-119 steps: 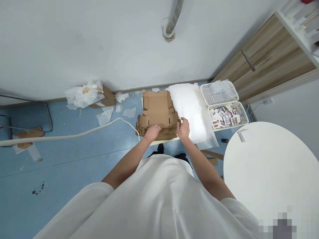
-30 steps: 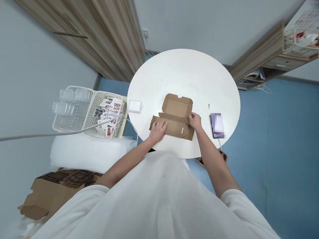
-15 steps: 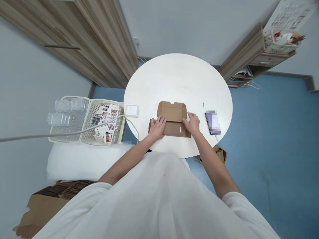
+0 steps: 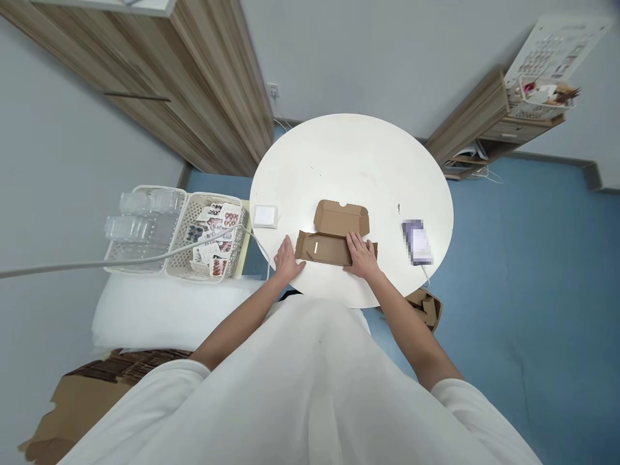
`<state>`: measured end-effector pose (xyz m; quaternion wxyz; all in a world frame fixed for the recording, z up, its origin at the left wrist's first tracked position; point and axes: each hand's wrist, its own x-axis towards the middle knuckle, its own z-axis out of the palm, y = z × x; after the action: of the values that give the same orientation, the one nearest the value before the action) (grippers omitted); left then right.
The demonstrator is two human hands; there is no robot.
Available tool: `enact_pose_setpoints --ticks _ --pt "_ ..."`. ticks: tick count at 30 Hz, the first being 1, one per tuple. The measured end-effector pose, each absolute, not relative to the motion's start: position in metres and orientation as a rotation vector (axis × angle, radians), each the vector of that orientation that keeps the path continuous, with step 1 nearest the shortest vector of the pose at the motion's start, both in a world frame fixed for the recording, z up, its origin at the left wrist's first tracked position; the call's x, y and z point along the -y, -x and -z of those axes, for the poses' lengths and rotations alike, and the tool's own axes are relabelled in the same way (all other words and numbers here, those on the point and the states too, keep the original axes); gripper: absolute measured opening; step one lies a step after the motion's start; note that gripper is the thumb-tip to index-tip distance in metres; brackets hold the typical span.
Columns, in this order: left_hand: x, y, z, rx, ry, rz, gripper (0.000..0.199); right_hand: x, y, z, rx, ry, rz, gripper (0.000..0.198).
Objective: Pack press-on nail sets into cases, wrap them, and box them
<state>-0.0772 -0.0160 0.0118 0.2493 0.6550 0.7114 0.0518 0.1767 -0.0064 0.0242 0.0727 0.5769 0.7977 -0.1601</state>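
Note:
A brown cardboard box (image 4: 332, 248) lies partly folded on the white round table (image 4: 349, 155), its notched lid panel (image 4: 339, 219) laid back away from me. My right hand (image 4: 362, 256) grips the right part of the box, fingers over the inside and thumb at the near edge. Beside the left end is my left hand (image 4: 287, 259), fingers stretched and thumb apart, its thumb by the box's near left corner. The left end wall of the box stands raised, and a small white slot shows near it. The right end is partly hidden under my right hand.
A white packet (image 4: 265, 216) lies at the table's left, a phone (image 4: 417, 243) with a cable at the right. Left of the table stand baskets of printed cards (image 4: 217, 242) and clear plastic containers (image 4: 128, 228). A white cable (image 4: 130, 261) crosses them. An open carton (image 4: 429, 309) is below right.
My left hand has come off the box to its left end. My right hand has moved onto the box's right part. The left end wall is now raised, and the view has shifted slightly.

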Motion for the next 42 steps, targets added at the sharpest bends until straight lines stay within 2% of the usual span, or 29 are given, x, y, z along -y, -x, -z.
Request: enact_pose_setpoints --ticks 7,9,15,19,23,30,33,36,39,42 --pt "0.007 0.081 0.002 -1.824 -1.716 -0.424 0.031 0.008 -0.174 -0.024 -2.368 -1.765 0.478 0.109" --pt "0.004 0.073 -0.003 -1.792 -1.620 -0.487 0.022 0.008 -0.173 -0.025 -2.355 -1.770 0.487 0.109" --pt "0.006 0.051 -0.029 -1.685 -1.462 -0.527 0.022 0.013 -0.163 -0.026 -2.338 -1.810 0.490 0.106" --pt "0.007 0.042 -0.037 -1.687 -1.631 -0.422 0.037 0.016 -0.156 -0.024 -2.333 -1.827 0.488 0.106" --pt "-0.002 0.046 -0.032 -1.773 -1.594 -0.334 0.026 0.017 -0.155 -0.024 -2.362 -1.769 0.515 0.112" --pt "-0.014 0.050 -0.024 -1.861 -1.670 -0.082 0.026 0.021 -0.151 -0.029 -2.407 -1.688 0.552 0.115" --pt "-0.011 0.052 -0.026 -1.847 -1.695 -0.098 0.034 0.022 -0.151 -0.027 -2.396 -1.706 0.541 0.113" --pt "-0.005 0.060 -0.030 -1.655 -1.778 -0.203 0.065 0.022 -0.152 -0.025 -2.399 -1.716 0.534 0.112" --pt "-0.006 0.068 -0.033 -1.445 -1.932 -0.128 0.102 0.019 -0.153 -0.027 -2.420 -1.691 0.546 0.111" --pt "-0.014 0.068 -0.032 -1.367 -1.997 -0.051 0.114 0.020 -0.157 -0.032 -2.434 -1.696 0.595 0.106"
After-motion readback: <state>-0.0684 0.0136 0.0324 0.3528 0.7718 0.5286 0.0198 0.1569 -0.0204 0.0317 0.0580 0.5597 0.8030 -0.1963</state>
